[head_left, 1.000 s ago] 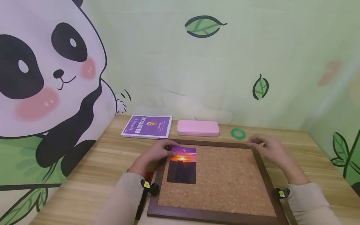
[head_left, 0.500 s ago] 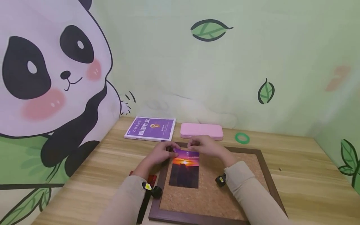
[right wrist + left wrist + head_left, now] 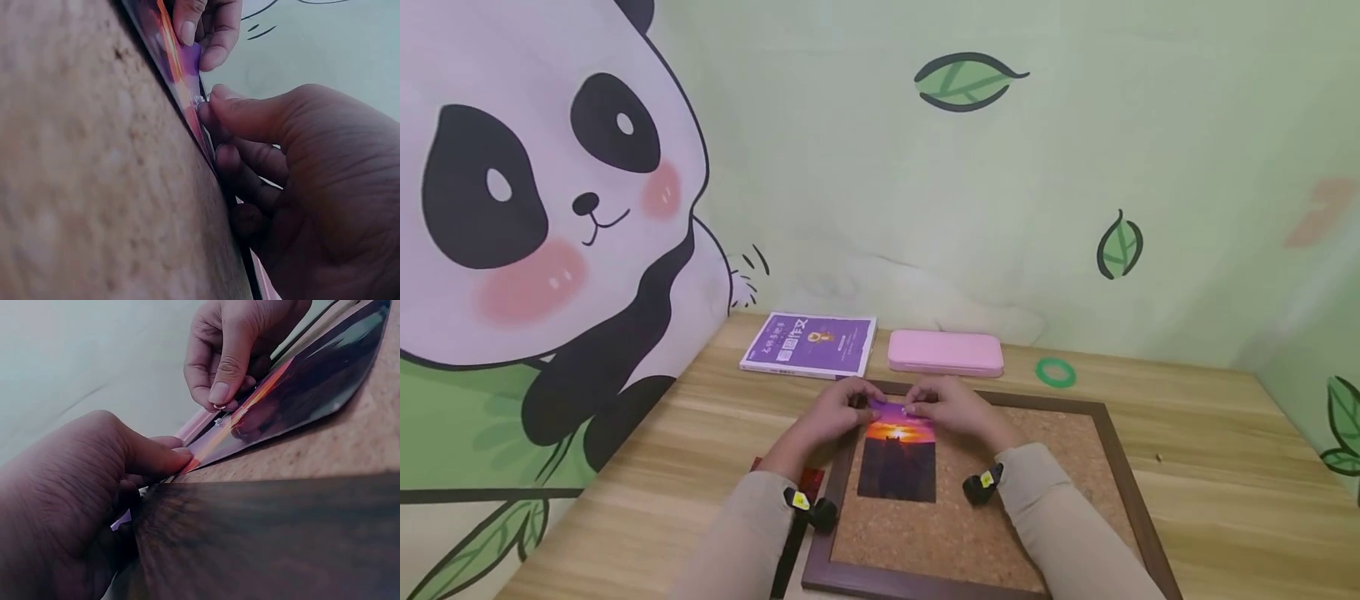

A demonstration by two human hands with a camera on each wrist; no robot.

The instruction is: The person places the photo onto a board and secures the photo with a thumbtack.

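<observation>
A sunset photo [image 3: 897, 467] lies on the upper left of a brown-framed cork board [image 3: 1000, 533]. My left hand [image 3: 835, 412] grips the photo's upper left corner, thumb on its face, as the left wrist view shows [image 3: 81, 475]. Close beside it, my right hand [image 3: 958, 408] is at the photo's top edge. Its thumb and fingertips pinch a small shiny pin-like thing [image 3: 219, 407], mostly hidden by the fingers. Just under them, a small whitish spot shows on the photo. In the right wrist view both hands' fingertips nearly meet over the purple top edge.
Behind the board lie a purple book [image 3: 812, 346], a pink case [image 3: 945, 353] and a green ring [image 3: 1056, 372]. A tiny object [image 3: 1158, 457] rests on the table to the right. Partly under my left forearm is a dark, red-topped card [image 3: 812, 482].
My right hand has moved left from the board's upper right corner to the photo's top edge. My left hand keeps its hold on the photo's corner. The head view has shifted slightly.
</observation>
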